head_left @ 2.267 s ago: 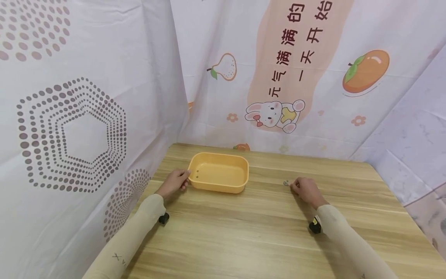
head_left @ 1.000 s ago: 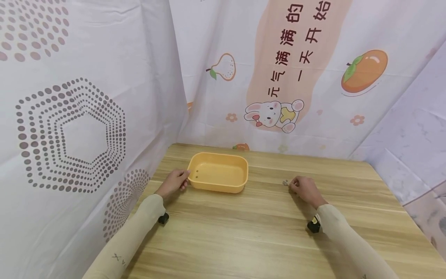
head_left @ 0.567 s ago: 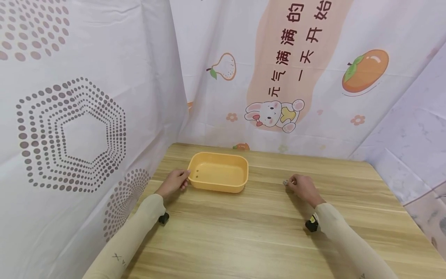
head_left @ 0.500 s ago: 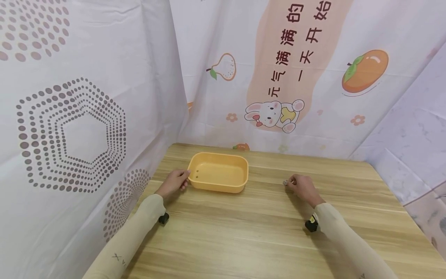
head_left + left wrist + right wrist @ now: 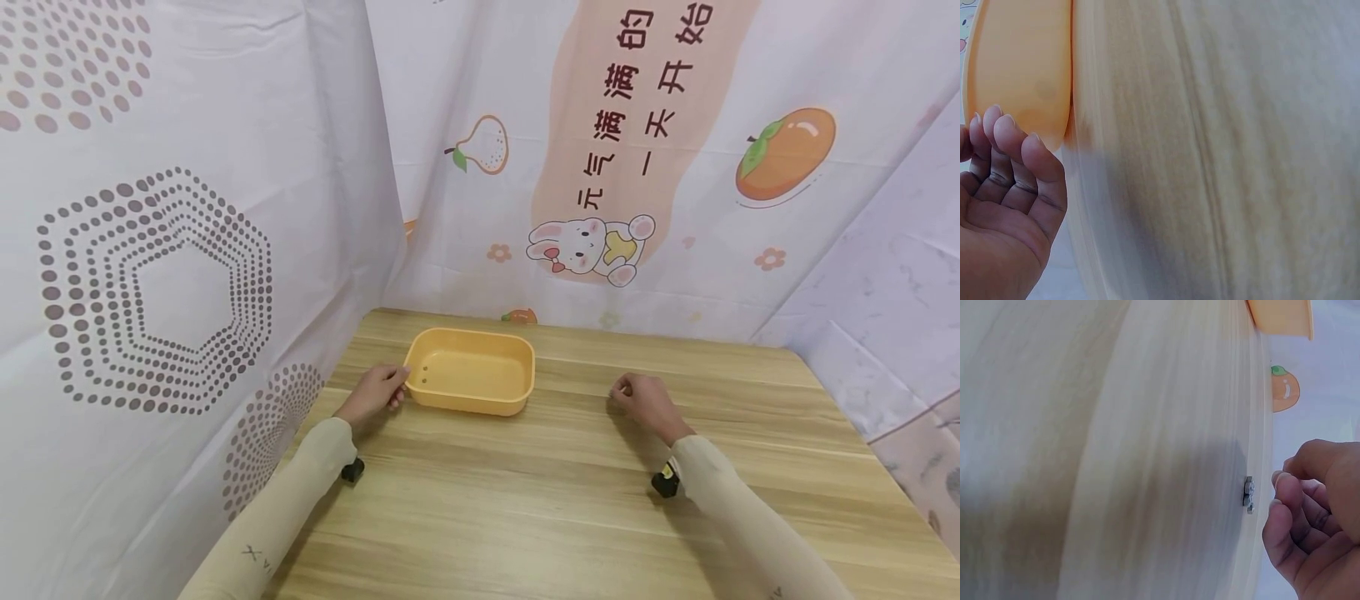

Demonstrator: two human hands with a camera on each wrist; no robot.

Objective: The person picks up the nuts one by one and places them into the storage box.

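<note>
The left hand (image 5: 372, 392) pinches the yellow tray (image 5: 480, 377) — likely to steady it; the right hand (image 5: 649, 403), fingertips drawn together, nears metal pieces (image 5: 1249, 494) — any hold I cannot tell.

head: from above, forward-down across tabletop (image 5: 480, 500), farthest off | left wrist: close at left hand (image 5: 1010, 200), tabletop turned sideways | right wrist: close at right hand (image 5: 1313, 519), likewise sideways | all share: yellow-orange basin (image 5: 465, 404)
</note>
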